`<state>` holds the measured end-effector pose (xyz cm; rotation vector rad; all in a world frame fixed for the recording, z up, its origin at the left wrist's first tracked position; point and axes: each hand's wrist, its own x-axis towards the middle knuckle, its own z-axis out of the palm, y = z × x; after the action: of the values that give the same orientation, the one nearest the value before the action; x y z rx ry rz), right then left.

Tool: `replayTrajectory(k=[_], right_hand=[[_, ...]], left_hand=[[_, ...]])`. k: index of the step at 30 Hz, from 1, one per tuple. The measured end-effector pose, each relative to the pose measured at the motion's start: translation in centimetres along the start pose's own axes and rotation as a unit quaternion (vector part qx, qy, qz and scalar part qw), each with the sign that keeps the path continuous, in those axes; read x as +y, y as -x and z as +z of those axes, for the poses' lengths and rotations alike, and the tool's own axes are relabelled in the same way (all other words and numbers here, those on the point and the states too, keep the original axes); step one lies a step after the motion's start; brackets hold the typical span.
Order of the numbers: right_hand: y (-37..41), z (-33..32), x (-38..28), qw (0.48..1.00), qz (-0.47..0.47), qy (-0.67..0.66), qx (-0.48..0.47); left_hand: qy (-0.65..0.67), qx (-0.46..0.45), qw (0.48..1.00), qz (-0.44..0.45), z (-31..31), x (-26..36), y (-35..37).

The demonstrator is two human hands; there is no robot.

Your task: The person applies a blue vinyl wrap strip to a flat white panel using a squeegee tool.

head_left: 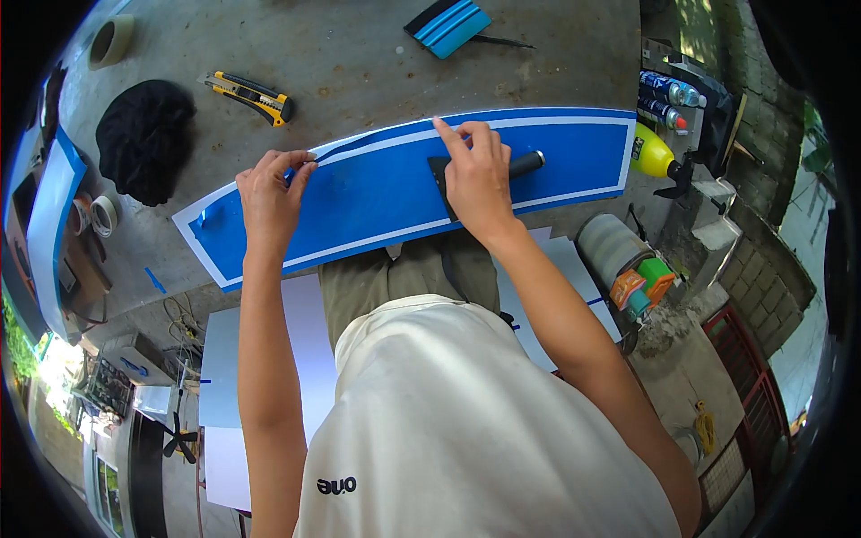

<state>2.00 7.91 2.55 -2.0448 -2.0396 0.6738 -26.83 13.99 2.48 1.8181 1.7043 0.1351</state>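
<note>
Blue panel [377, 193], white-striped, under black tool [439, 184] in right hand [478, 175]

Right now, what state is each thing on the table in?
Blue panel: flat on table.
Dark strip: along panel's far edge, end pinched by left hand.
Black scraper: pressed on panel under right hand.
Utility knife: lying untouched.
Yellow bottle: on its side.
Spray cans: on their sides.

Left hand [269, 193]: arm reached forward, thumb and fingers pinched at upper edge of blue panel [386, 193]. Right hand [475, 175]: lay palm-down over panel's middle, index finger straight, others curled.
</note>
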Motion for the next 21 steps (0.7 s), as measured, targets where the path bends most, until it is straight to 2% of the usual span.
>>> replayTrajectory(k=[2,3,6,9,17,20,21], right_hand=[[-0.6,-0.3,2.1,0.998,0.032,-0.038,0.031],[-1.0,-0.5,3.2,0.993,0.066,-0.075,0.062],[-1.9,-0.8,5.0,0.988,0.080,-0.125,0.037],[-2.2,-1.2,5.8,0.987,0.073,-0.144,0.012],[-2.6,-1.4,5.7,0.983,0.089,-0.159,-0.022],[-3.0,-1.5,5.2,0.987,0.042,-0.154,-0.011],[-3.2,-1.6,5.1,0.991,-0.014,-0.133,-0.005]], left_hand=[[0.031,0.006,0.997,0.072,-0.7,0.8,0.9],[0.031,0.005,0.997,0.071,-0.9,1.3,1.6],[0.015,0.012,0.976,0.215,-1.0,3.5,3.6],[-0.006,-0.025,0.964,0.263,0.8,4.5,6.2],[-0.022,-0.074,0.958,0.276,5.3,4.1,8.4],[-0.031,-0.080,0.958,0.273,5.5,3.4,8.0],[-0.037,-0.076,0.959,0.270,5.5,3.3,7.8]])
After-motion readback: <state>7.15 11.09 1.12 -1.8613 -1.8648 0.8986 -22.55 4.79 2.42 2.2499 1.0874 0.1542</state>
